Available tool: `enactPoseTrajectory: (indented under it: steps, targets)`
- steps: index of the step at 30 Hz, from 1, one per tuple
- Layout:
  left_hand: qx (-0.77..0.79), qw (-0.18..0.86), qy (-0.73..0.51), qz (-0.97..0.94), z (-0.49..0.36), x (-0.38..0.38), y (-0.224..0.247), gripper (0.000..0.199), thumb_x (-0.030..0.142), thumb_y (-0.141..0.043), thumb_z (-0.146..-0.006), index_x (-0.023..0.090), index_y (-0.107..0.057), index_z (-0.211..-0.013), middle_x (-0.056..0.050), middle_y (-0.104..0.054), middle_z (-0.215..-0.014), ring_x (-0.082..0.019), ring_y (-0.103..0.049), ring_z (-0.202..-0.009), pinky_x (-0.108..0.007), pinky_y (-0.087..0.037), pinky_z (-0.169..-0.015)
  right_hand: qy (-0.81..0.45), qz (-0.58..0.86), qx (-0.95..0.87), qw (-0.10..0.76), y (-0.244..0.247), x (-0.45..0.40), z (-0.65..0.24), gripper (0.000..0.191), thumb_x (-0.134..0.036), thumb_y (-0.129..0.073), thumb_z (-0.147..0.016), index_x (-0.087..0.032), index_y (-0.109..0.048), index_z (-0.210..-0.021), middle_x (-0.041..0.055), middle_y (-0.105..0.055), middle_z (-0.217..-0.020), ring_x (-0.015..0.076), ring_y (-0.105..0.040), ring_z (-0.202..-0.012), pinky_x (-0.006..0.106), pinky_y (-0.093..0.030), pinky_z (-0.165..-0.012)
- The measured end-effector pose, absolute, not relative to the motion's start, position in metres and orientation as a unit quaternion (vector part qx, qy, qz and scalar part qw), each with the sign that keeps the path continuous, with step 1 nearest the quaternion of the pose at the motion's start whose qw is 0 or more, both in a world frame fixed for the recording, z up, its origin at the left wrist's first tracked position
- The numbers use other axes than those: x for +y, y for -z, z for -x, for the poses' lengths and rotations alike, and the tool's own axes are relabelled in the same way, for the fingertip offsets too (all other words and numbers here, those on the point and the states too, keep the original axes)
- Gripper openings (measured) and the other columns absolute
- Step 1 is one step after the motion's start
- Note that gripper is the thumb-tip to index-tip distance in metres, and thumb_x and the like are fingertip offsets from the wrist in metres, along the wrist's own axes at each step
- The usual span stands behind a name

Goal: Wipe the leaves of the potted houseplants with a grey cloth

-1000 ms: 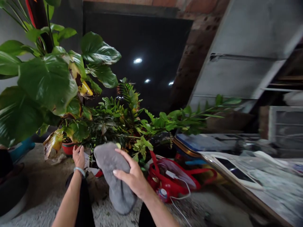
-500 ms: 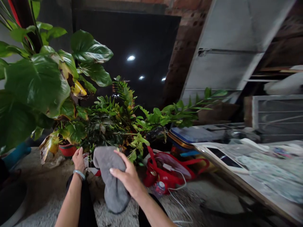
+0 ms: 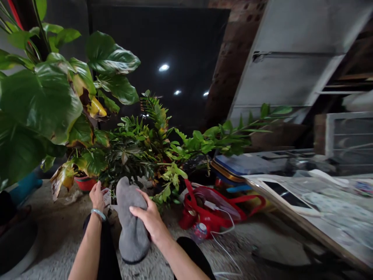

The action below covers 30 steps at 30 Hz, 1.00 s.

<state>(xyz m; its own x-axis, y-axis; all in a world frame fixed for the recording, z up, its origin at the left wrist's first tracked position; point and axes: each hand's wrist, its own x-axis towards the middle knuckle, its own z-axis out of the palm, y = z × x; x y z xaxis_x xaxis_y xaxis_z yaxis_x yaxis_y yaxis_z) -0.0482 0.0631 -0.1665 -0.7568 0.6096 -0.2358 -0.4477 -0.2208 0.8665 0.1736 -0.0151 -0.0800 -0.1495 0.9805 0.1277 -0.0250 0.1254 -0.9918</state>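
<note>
My right hand [image 3: 147, 214] grips a grey plush piece [image 3: 132, 229] shaped like a shoe sole, narrow in the middle and dark along its lower edge. The thumb lies on top and the far side is hidden. Left of it, my left hand [image 3: 97, 198], with a pale bangle at the wrist, has its fingers curled closed. A pale dotted piece [image 3: 107, 196] shows right beside those fingers; whether they hold it is unclear. Both hands are above the rough floor, between my knees.
Leafy potted plants [image 3: 145, 147] stand ahead, one in a red pot [image 3: 85, 183]. To the right are a red bag [image 3: 201, 206] with a white cable, a small bottle [image 3: 199, 231] and a table [image 3: 279, 217] with a white tablet [image 3: 287, 194]. A dark round tub [image 3: 20, 249] sits left.
The grey plush piece and my right hand have shifted slightly left, and the piece stands more upright. My left hand stays almost in place. The view has turned a little.
</note>
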Motion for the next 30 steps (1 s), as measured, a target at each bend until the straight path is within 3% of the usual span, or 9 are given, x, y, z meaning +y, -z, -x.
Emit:
enactPoseTrajectory:
  steps: [3, 7, 13, 15, 20, 23, 25, 30]
  targets:
    - [0.540, 0.328, -0.769, -0.095, 0.048, 0.060, 0.164, 0.026, 0.037, -0.077, -0.068, 0.016, -0.063, -0.067, 0.005, -0.054, -0.058, -0.014, -0.057, -0.054, -0.032, -0.052, -0.058, -0.514, 0.338, -0.604, 0.507, 0.029, -0.025, -0.172, 0.067, -0.027, -0.079, -0.068, -0.026, -0.066, -0.134, 0.0058, -0.076, -0.127, 0.0300, -0.071, -0.114, 0.043, -0.057, -0.101]
    - [0.538, 0.329, -0.769, -0.103, 0.045, 0.059, 0.162, 0.028, 0.039, -0.079, -0.066, 0.016, -0.063, -0.067, 0.004, -0.055, -0.058, -0.014, -0.057, -0.055, -0.030, -0.050, -0.057, -0.439, 0.294, -0.669, 0.522, -0.012, 0.016, -0.144, 0.069, -0.024, -0.076, -0.070, -0.023, -0.063, -0.138, 0.0072, -0.071, -0.133, 0.0273, -0.066, -0.120, 0.042, -0.050, -0.110]
    - [0.520, 0.346, -0.776, -0.085, 0.051, 0.064, 0.172, 0.040, 0.048, -0.086, -0.059, 0.016, -0.064, -0.073, 0.002, -0.060, -0.059, -0.016, -0.059, -0.055, -0.032, -0.052, -0.057, -0.493, 0.460, -0.641, 0.367, 0.054, 0.033, -0.147, 0.072, -0.012, -0.077, -0.055, -0.019, -0.072, -0.126, 0.0094, -0.076, -0.115, 0.0328, -0.070, -0.109, 0.050, -0.053, -0.101]
    - [0.520, 0.345, -0.777, -0.085, 0.054, 0.065, 0.175, 0.041, 0.048, -0.087, -0.058, 0.017, -0.063, -0.070, 0.003, -0.058, -0.058, -0.015, -0.057, -0.054, -0.032, -0.052, -0.057, -0.501, 0.473, -0.631, 0.356, 0.059, 0.015, -0.170, 0.069, -0.012, -0.078, -0.054, -0.022, -0.074, -0.122, 0.0082, -0.076, -0.115, 0.0336, -0.069, -0.110, 0.051, -0.053, -0.101]
    - [0.512, 0.356, -0.775, -0.099, 0.052, 0.065, 0.172, 0.038, 0.046, -0.086, -0.057, 0.017, -0.065, -0.069, 0.002, -0.060, -0.061, -0.016, -0.059, -0.058, -0.030, -0.050, -0.057, -0.513, 0.339, -0.652, 0.443, -0.006, -0.005, -0.197, 0.068, -0.025, -0.078, -0.070, -0.026, -0.065, -0.136, 0.0049, -0.076, -0.117, 0.0264, -0.072, -0.101, 0.041, -0.057, -0.093]
    - [0.514, 0.343, -0.782, -0.087, 0.045, 0.063, 0.166, 0.035, 0.044, -0.085, -0.058, 0.017, -0.065, -0.068, 0.002, -0.059, -0.061, -0.016, -0.058, -0.058, -0.030, -0.049, -0.056, -0.421, 0.301, -0.680, 0.520, -0.029, 0.020, -0.176, 0.067, -0.025, -0.076, -0.071, -0.026, -0.064, -0.137, 0.0049, -0.072, -0.130, 0.0254, -0.069, -0.111, 0.039, -0.054, -0.101]
    - [0.514, 0.337, -0.783, -0.089, 0.042, 0.062, 0.163, 0.035, 0.043, -0.085, -0.058, 0.017, -0.063, -0.067, 0.003, -0.059, -0.062, -0.015, -0.058, -0.058, -0.030, -0.049, -0.056, -0.397, 0.335, -0.688, 0.507, -0.012, 0.038, -0.160, 0.066, -0.022, -0.075, -0.066, -0.025, -0.067, -0.132, 0.0054, -0.073, -0.128, 0.0270, -0.069, -0.112, 0.042, -0.052, -0.104]
    - [0.524, 0.343, -0.775, -0.085, 0.045, 0.061, 0.165, 0.036, 0.045, -0.083, -0.058, 0.017, -0.062, -0.066, 0.002, -0.059, -0.064, -0.015, -0.059, -0.059, -0.031, -0.050, -0.058, -0.486, 0.480, -0.595, 0.423, 0.072, 0.022, -0.166, 0.062, -0.015, -0.075, -0.055, -0.023, -0.075, -0.116, 0.0054, -0.078, -0.104, 0.0322, -0.073, -0.097, 0.050, -0.058, -0.092]
